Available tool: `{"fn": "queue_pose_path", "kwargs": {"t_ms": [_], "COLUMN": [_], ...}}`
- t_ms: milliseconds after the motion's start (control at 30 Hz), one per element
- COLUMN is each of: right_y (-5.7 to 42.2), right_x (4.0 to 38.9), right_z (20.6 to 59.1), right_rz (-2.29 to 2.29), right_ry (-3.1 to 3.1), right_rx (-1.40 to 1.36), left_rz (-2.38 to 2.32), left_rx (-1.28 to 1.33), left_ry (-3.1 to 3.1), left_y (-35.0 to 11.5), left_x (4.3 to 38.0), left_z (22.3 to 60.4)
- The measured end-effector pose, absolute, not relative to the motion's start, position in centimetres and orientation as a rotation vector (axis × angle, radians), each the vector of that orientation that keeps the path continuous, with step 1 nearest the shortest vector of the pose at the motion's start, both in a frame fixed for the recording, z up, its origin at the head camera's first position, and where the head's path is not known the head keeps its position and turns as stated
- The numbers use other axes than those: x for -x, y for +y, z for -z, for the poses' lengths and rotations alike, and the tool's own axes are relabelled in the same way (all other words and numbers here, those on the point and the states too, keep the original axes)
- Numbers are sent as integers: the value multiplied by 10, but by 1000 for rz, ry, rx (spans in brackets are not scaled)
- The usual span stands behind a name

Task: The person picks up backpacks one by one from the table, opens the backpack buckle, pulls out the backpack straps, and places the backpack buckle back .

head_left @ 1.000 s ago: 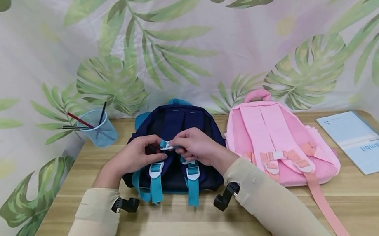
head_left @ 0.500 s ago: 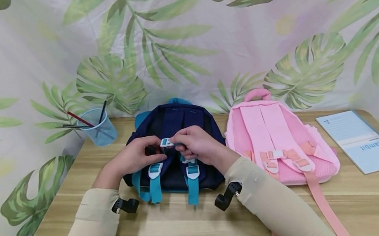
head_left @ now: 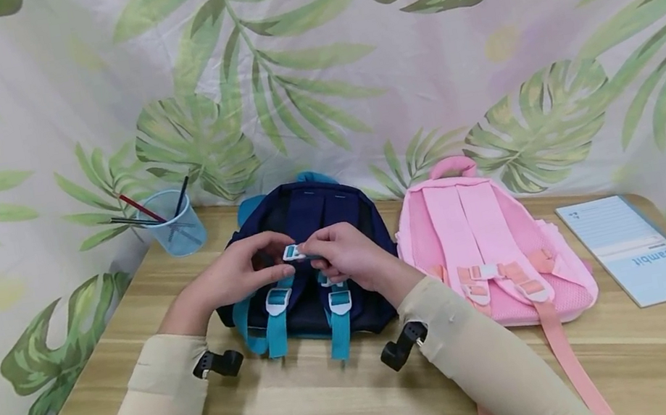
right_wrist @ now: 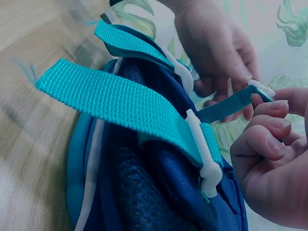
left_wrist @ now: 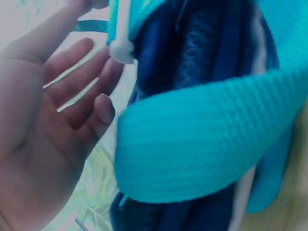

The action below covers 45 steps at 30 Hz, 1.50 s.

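A navy backpack (head_left: pixel 306 204) lies with its shoulder straps facing up. Over its middle my right hand (head_left: pixel 344 253) pinches a small white buckle (head_left: pixel 293 252) on teal webbing; in the right wrist view a narrow teal strap (right_wrist: pixel 226 107) runs from the bag to it. My left hand (head_left: pixel 241 273) is at the buckle's left side, thumb and index finger spread around it. In the left wrist view its other fingers (left_wrist: pixel 79 77) are loosely bent, holding nothing. Two white strap adjusters (head_left: pixel 279 299) with hanging teal ends (head_left: pixel 340 335) lie below the hands.
A pink backpack (head_left: pixel 479 212) lies at the right, its long strap end (head_left: pixel 570 359) trailing toward the front. Farther right is a light blue notebook (head_left: pixel 637 248). A blue mesh cup (head_left: pixel 183 236) with several pencils stands at the back left, near a leaf-print curtain (head_left: pixel 314 93).
The buckle has turned so its white frame faces up more fully. My left fingers have shifted slightly right and spread around it, while the right hand keeps its pinch.
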State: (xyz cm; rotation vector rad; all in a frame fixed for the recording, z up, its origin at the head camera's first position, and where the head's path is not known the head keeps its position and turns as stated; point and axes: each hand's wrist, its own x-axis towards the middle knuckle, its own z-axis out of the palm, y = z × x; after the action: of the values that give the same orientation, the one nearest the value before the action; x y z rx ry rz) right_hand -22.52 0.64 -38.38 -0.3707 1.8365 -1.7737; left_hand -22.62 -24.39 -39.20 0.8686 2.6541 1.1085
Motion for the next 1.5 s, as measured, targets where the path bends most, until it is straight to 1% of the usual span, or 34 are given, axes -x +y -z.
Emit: {"fn": "queue_pose_path", "kwargs": {"t_ms": [167,333,533,800,1200,1500], "right_y": [7,8,12,18,12,6], "right_x": [225,225,225,225,226,225], "right_z": [384,384,387,391,393,393], "right_rz": [1759,1751,1759,1684,1720,1742], "right_ry": [1859,1864,1816,1890,1895,1901], "right_rx": [386,373,314,365,382,369], "left_rz": [-1166,-1155,-1165,-1156,-1215,-1246], "left_rx": [-1004,-1044,-1021,-960,-884,-904], "left_ry": [2672,2680,2700,2728,2709,2694], "left_y": [-242,-240,-242,-244,-244,-244], "left_x": [226,227,226,224,227,227], "left_z": [384,380,381,385,385,387]}}
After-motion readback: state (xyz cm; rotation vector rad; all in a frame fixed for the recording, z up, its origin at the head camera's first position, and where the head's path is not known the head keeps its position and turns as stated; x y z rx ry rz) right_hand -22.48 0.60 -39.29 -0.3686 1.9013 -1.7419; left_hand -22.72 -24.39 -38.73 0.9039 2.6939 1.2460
